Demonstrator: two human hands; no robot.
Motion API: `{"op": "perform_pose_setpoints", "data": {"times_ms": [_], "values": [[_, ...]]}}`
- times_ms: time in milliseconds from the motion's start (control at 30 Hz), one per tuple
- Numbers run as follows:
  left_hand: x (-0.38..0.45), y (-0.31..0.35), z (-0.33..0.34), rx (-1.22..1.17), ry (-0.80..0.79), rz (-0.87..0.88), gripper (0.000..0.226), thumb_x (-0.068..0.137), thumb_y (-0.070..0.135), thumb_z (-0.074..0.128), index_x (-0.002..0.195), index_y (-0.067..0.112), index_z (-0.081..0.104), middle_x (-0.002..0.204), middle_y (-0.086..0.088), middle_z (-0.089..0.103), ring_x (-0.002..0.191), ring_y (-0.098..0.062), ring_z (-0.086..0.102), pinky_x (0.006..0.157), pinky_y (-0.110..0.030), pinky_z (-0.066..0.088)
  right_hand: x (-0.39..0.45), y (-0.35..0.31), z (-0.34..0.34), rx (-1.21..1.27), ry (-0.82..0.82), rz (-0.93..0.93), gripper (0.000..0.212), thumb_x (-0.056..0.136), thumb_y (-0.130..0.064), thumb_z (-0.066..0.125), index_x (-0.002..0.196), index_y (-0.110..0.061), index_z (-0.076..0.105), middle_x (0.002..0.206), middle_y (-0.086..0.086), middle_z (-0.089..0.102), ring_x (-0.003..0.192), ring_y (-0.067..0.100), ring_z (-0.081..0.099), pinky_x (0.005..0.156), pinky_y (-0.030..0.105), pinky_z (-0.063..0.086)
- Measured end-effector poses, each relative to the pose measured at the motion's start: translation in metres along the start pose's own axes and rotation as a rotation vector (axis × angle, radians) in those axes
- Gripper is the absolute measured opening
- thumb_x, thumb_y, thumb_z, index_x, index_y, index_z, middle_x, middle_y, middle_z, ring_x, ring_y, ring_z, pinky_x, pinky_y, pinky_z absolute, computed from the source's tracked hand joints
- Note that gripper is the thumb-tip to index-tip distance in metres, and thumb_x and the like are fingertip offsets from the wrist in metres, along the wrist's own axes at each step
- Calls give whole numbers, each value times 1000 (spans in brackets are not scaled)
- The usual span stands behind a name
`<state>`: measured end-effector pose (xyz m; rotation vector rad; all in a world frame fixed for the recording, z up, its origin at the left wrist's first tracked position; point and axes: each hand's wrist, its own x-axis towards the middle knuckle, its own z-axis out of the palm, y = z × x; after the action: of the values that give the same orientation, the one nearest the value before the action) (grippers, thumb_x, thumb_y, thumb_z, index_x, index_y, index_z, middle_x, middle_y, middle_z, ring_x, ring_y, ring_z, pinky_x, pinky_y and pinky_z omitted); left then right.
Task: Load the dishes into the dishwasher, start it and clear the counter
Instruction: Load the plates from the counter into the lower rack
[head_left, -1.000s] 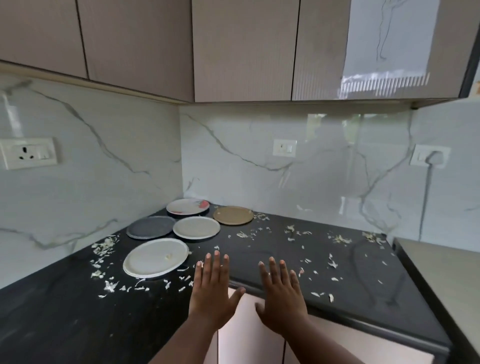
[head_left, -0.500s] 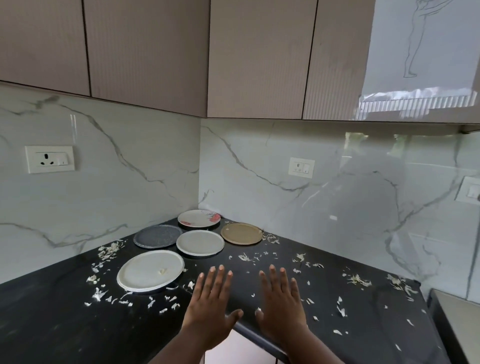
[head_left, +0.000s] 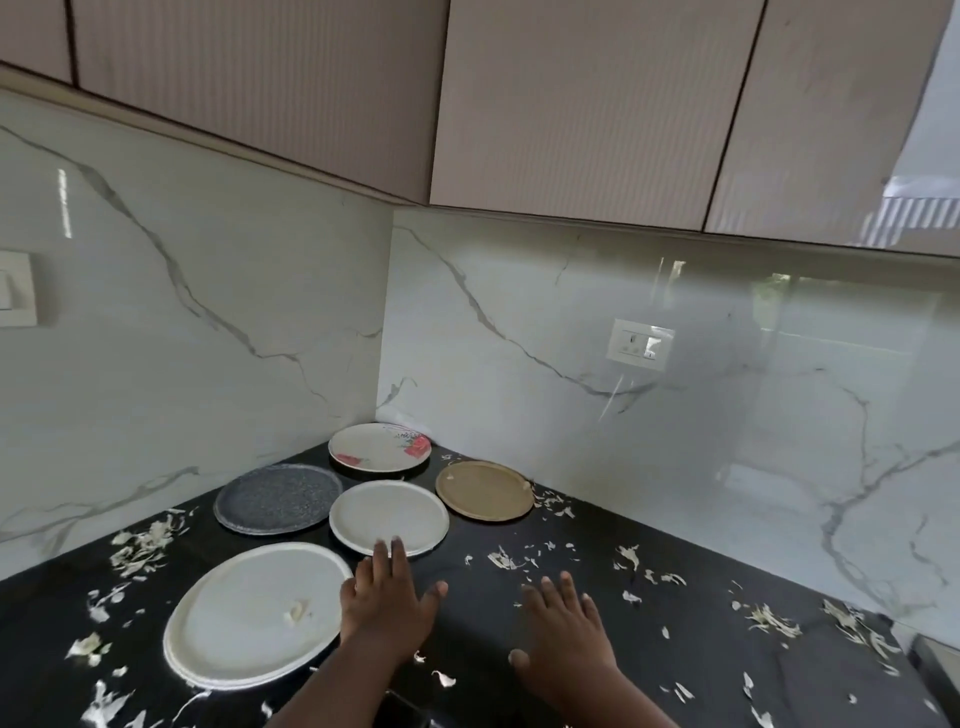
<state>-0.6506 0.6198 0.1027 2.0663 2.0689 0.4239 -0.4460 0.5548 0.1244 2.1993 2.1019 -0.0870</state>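
Note:
Several plates lie in the corner of a black counter (head_left: 727, 670). Nearest is a large white plate (head_left: 244, 618) with a food scrap on it. Behind it sit a smaller white plate (head_left: 387, 514), a speckled grey plate (head_left: 278, 498), a tan plate (head_left: 484, 489) and a flowered white plate (head_left: 379, 447). My left hand (head_left: 387, 605) is flat with fingers spread, its fingertips at the near rim of the smaller white plate. My right hand (head_left: 563, 631) hovers flat over bare counter to the right, holding nothing.
Pale vegetable peel scraps (head_left: 774, 618) are strewn across the counter, thickest at the left (head_left: 140, 545) and right. Marble walls with a socket (head_left: 640, 345) close the corner. Upper cabinets (head_left: 571, 104) hang overhead. A lighter surface begins at the far right (head_left: 940, 660).
Both hands have moved forward over the counter toward the plates, and the view has moved closer to the corner and swung left. The left hand's fingertips now reach the smaller white plate.

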Motion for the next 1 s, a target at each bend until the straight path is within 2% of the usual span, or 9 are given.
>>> {"op": "perform_pose_setpoints", "data": {"times_ms": [133,233,333,433,567,667,767,900,1000], "values": [[27,-2,12,-55,-17,-11,91,88,72,31,154,16,3,161,-5,11,144,-27,19,112,-42,22,22,6,7,-52,-83,68,79,89,-47,56,153,-21,18,161,7,16,149,30,-4,119,50,6],[40,-8,20,-19,-57,4,87,88,70,36,153,17,11,157,-5,18,141,-26,24,111,-42,23,46,11,1,-46,-89,127,66,89,-48,55,145,-20,33,152,7,34,146,30,18,116,48,21],[59,-17,17,-117,-49,-47,78,89,65,43,148,19,22,149,-3,30,137,-25,31,108,-40,28,76,9,-8,1,-75,144,58,89,-48,54,139,-22,41,143,4,45,134,24,38,109,42,33],[86,-25,6,-394,-32,-216,72,90,53,54,145,17,29,146,-9,35,133,-30,38,107,-42,32,106,1,-8,35,-95,149,50,91,-45,52,135,-24,45,138,2,49,128,22,44,105,40,36],[129,-29,1,-827,74,-494,70,87,34,67,141,3,33,141,-20,39,128,-37,41,103,-43,35,150,-1,-5,134,-56,141,35,91,-37,47,124,-26,52,129,-1,56,120,19,50,97,35,41],[156,-32,9,-909,81,-681,73,84,28,72,138,-4,33,140,-26,37,124,-42,42,100,-46,37,177,3,-1,183,-32,142,28,93,-33,41,118,-27,55,123,-2,59,116,19,54,92,34,43],[178,-31,18,-916,78,-764,76,83,26,73,138,-5,30,142,-28,34,125,-44,40,102,-48,37,204,11,2,269,31,157,24,96,-33,40,109,-26,59,113,-3,64,104,18,59,85,33,47],[205,-27,28,-833,64,-843,74,83,25,69,139,0,28,142,-26,32,126,-46,39,106,-50,35,247,18,8,545,92,267,21,96,-35,44,103,-24,60,104,-2,64,92,14,59,81,32,49],[224,-25,33,-721,62,-904,67,82,18,63,137,-1,30,142,-25,35,128,-43,35,107,-47,30,282,15,9,970,45,417,20,93,-22,53,112,-14,53,107,5,58,97,20,58,81,30,48]]}}
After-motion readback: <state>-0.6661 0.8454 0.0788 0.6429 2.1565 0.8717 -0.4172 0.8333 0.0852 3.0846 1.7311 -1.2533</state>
